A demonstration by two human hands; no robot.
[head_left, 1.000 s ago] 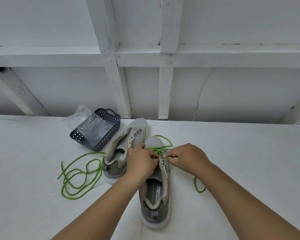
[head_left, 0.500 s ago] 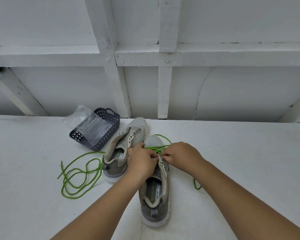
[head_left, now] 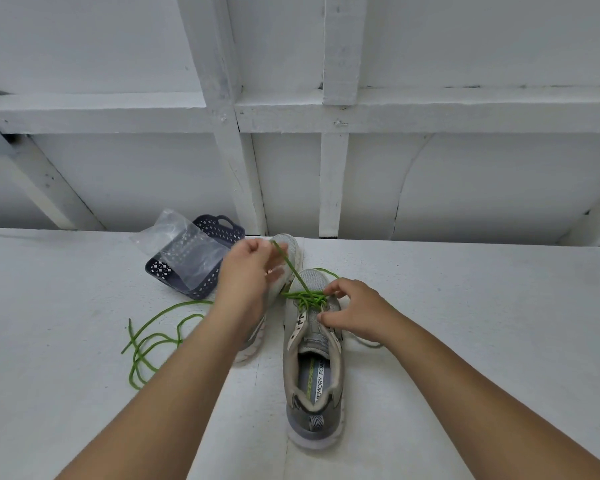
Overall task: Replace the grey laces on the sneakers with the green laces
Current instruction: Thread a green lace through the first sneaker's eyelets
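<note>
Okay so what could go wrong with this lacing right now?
The left hand is pulling the green lace taut while crossings bunch near the toe of the near sneaker; they could cinch unevenly or tangle. The right hand only steadies lightly, so the sneaker might slide.

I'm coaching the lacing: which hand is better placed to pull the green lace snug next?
Left, probably. The left hand already grips the green lace, drawn up taut from the near sneaker. The right hand only rests on its eyelets, steadying it.
</note>
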